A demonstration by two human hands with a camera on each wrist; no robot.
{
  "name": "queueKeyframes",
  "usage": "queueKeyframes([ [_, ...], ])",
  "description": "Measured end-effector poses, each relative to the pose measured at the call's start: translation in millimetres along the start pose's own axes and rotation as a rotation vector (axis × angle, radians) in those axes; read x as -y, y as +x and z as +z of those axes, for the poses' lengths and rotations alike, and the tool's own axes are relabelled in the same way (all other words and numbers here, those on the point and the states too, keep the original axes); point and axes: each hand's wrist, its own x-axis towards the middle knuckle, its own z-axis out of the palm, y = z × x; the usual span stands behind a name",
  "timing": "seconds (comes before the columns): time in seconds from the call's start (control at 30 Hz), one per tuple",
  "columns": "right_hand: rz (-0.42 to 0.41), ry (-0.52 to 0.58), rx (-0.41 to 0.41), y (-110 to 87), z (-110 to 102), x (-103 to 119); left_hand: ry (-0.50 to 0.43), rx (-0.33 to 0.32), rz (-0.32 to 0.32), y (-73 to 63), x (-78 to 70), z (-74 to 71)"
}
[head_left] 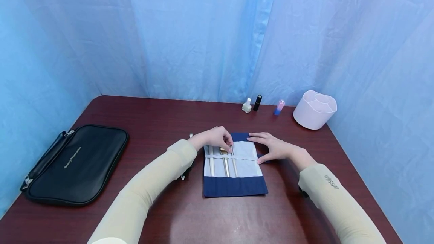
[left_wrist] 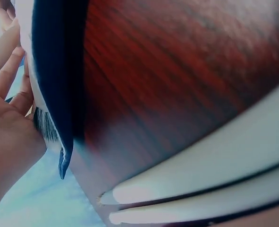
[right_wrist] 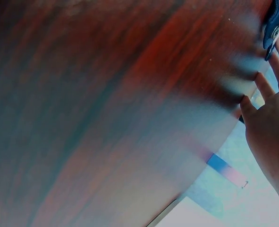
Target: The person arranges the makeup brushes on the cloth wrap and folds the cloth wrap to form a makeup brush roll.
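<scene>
A navy brush roll (head_left: 234, 188) with a pale lining lies unfolded on the table. Several makeup brushes sit under its pale strap, among them a wide one (head_left: 226, 166) and one with a white handle (head_left: 211, 165). With thumb and fingertips my left hand (head_left: 217, 138) pinches the upper part of a thin makeup brush (head_left: 234, 166), whose lower handle lies in the roll. Dark bristles (left_wrist: 46, 125) show beside that hand in the left wrist view. My right hand (head_left: 274, 148) rests at the roll's right edge, fingers extended and thumb touching the lining.
On the left lies a black zipped case (head_left: 78, 165). A nail polish bottle (head_left: 246, 106), a black tube (head_left: 257, 102) and a pink-blue tube (head_left: 279, 107) stand at the back, near a pale organizer (head_left: 313, 112). Slender items (head_left: 183, 177) lie partly under my left forearm.
</scene>
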Motion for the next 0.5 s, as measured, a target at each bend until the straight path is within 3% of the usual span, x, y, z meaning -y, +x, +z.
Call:
queueKeyframes([
  [0.13,0.000,0.004,0.002,0.2,-0.3,1.2,-0.009,-0.057,-0.008,-3.8,-0.6,-8.2],
  [0.27,0.004,0.005,0.003,-0.8,-0.3,2.2,-0.028,-0.133,-0.031,-14.4,-7.0,-26.8],
  [0.5,-0.016,-0.005,-0.007,-1.8,-1.2,0.8,-0.006,-0.259,-0.082,-52.5,-15.0,-55.2],
])
